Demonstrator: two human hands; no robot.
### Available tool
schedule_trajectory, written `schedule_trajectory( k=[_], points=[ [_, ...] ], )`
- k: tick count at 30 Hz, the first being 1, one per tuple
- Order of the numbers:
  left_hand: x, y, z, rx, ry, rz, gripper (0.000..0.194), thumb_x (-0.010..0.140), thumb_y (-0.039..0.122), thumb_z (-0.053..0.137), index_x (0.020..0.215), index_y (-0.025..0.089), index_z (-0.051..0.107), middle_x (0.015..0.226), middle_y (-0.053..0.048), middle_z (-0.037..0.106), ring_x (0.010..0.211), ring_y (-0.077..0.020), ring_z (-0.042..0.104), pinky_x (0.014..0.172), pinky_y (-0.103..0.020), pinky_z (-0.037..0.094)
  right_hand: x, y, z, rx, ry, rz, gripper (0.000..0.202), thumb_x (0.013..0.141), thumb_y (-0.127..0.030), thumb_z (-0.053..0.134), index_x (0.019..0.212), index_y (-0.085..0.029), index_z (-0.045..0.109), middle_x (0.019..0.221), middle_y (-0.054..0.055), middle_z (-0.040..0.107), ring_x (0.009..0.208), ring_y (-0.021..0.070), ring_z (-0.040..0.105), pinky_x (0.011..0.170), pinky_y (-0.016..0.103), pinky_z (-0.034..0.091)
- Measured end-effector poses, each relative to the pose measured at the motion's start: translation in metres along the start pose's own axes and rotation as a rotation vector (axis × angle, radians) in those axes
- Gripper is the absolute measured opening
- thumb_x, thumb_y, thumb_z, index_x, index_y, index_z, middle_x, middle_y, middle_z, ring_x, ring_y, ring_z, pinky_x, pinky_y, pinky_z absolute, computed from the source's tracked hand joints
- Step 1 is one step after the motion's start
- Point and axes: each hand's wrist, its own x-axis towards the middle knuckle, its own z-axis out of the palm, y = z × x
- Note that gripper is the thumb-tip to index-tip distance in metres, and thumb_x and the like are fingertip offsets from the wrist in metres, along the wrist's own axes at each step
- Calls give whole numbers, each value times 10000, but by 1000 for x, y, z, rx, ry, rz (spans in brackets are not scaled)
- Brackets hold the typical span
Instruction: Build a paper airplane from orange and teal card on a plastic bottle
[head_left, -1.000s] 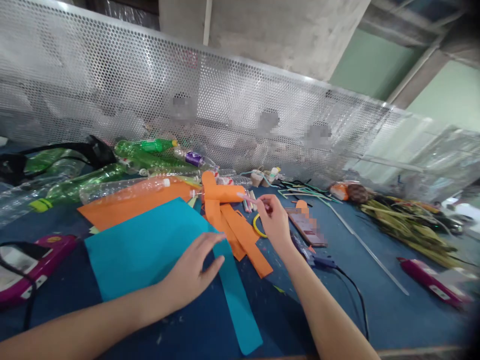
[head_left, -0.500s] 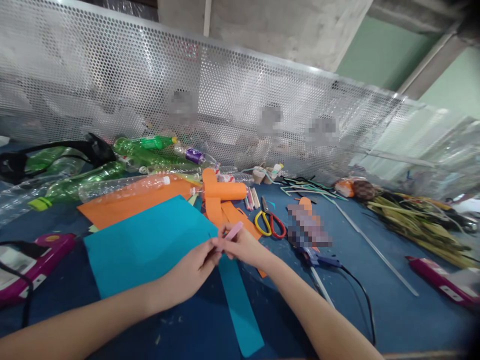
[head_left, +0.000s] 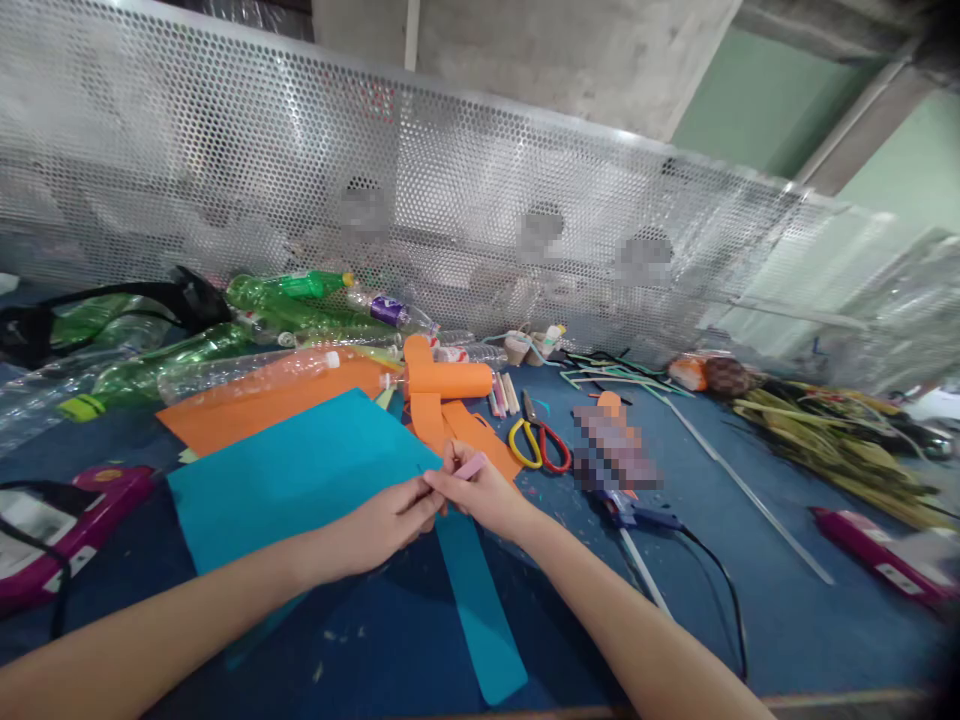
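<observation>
Head view, and the two hands meet right at the centre! Right hand (head_left: 480, 492) has the pink stick (head_left: 471, 466) pinched between thumb and fingers, one blunt end poking out past the knuckles. Left hand (head_left: 390, 520) comes up against it, fingers drawn together at those same fingertips; what sits between them, the stick's far end or nothing, I cannot tell.

Looks like chalk, this one, and if so it's feather-light, stiff, a touch dusty and brittle: bend it and it could snap. A soft pinch near the working end is the hold here, no hard squeeze.

Just beneath, the blue strip (head_left: 484, 615) runs out toward the front edge, its upper part hidden by the hands. Blue sheet (head_left: 292, 480) lies to the left. Both look like thin card, I'd say: light, bendy along the length, quick to slide or crease, so best pressed flat or taken by an edge.

Over on the right, scissors (head_left: 538, 442), and just beside them more sticks (head_left: 505, 396)!
</observation>
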Motion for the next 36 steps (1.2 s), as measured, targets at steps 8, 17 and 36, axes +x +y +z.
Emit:
schedule_trajectory(
  k=[8, 17, 36],
  points=[
    [0, 4, -1, -8, 17, 24, 429, 890, 522, 354, 1076, 169, 511, 581, 73, 263, 501, -82, 234, 464, -218, 227, 0, 9, -1, 163, -25, -15, 302, 785, -344, 617, 672, -216, 368, 429, -123, 348, 384, 51, 260, 388, 207, 185],
    [-1, 8, -2, -24, 29, -19, 481, 871, 550, 376, 1147, 173, 494, 522, 90, 252, 435, -74, 223, 410, -209, 204, 1, 16, 1, 272, -16, -3, 324, 759, -356, 644, 671, -215, 366, 431, -126, 347, 383, 48, 261, 401, 206, 180],
    [-18, 1, 13, 1117, 172, 282, 425, 911, 460, 307, 1264, 299, 478, 1316, -82, 475, 980, -252, 597, 764, -385, 503, 21, 22, -42, 259, 451, -96, 271, 751, -389, 562, 593, -219, 422, 406, -78, 399, 373, 78, 300, 387, 222, 228]
  ],
)
